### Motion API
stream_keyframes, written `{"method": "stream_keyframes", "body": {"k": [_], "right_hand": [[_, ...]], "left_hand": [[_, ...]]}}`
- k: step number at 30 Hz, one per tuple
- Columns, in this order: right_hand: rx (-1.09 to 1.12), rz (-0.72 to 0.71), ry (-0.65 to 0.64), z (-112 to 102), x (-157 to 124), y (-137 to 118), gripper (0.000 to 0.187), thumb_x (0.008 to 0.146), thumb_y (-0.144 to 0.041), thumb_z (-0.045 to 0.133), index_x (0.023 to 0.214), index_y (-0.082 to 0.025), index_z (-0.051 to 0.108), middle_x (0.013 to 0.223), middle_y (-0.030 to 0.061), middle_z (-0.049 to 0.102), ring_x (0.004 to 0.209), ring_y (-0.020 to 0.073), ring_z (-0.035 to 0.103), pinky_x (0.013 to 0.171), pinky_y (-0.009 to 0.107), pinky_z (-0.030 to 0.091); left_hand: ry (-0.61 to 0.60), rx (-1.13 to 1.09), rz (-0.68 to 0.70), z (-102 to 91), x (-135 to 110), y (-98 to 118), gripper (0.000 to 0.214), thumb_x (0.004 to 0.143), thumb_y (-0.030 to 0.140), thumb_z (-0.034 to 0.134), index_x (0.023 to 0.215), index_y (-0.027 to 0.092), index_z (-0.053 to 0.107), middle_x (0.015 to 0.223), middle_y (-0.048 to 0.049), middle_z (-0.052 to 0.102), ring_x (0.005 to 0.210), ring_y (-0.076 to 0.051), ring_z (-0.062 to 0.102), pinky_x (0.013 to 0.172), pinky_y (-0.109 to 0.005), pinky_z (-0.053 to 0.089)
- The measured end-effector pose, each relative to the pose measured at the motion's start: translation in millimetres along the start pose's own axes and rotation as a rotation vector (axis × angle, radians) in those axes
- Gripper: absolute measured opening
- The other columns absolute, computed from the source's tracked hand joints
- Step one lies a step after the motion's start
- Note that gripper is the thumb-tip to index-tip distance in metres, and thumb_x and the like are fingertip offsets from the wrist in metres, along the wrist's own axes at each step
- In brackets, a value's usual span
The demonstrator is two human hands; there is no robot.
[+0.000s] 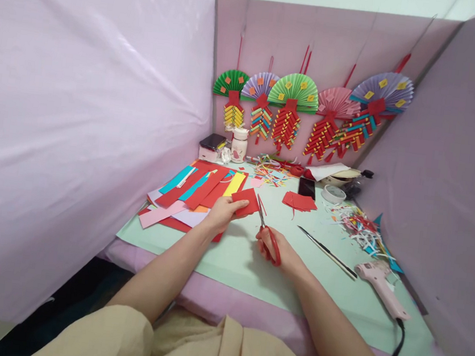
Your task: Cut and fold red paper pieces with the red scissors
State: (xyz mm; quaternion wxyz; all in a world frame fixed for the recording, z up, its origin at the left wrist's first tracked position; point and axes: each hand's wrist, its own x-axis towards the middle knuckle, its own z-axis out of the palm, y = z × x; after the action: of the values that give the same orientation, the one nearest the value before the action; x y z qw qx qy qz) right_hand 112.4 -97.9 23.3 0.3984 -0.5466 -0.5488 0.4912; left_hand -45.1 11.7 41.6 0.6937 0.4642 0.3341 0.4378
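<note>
As left fingers [241,203] pinched red paper [249,198] tight | right fingers [265,237] curled round scissors [262,220] | clean cut needed paper taut, strokes slow

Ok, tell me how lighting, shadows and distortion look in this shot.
Head view: soft light, with pale sheen on the left lilac fabric wall, the right greyish-purple fabric wall dimmer; head view: faint shadow below the right hand on the pale green mat; head view: both walls look stretched towards the edges, and the far multicoloured paper strips blur together.
</note>
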Motion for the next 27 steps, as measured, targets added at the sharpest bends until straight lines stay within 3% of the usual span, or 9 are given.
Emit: {"method": "stream_keyframes", "body": {"k": [14, 27], "right_hand": [[-0.002, 0.011, 0.011, -0.6, 2.8, 5.1, 0.054, 0.081, -0.073, 0.039, 0.083, -0.020, 0.049, 0.065, -0.0016, 0.049, 0.050, 0.0102, 0.041, 0.045, 0.023, 0.030], [0.000, 0.009, 0.026, 0.6, 1.4, 2.5, 0.053, 0.083, -0.071, 0.039, 0.082, -0.020, 0.049, 0.064, -0.0023, 0.048, 0.049, 0.0097, 0.040, 0.045, 0.023, 0.030]], "left_hand": [[0.043, 0.010, 0.000, 0.9, -0.5, 3.9, 0.021, 0.065, 0.024, 0.079, 0.074, 0.007, 0.070, 0.075, -0.0090, 0.071, 0.067, -0.016, 0.067, 0.065, -0.025, 0.056], [0.035, -0.003, -0.018, 4.5, -3.5, 5.8, 0.020, 0.064, 0.022, 0.078, 0.075, 0.007, 0.070, 0.077, -0.0099, 0.071, 0.069, -0.015, 0.067, 0.068, -0.025, 0.056]]}}
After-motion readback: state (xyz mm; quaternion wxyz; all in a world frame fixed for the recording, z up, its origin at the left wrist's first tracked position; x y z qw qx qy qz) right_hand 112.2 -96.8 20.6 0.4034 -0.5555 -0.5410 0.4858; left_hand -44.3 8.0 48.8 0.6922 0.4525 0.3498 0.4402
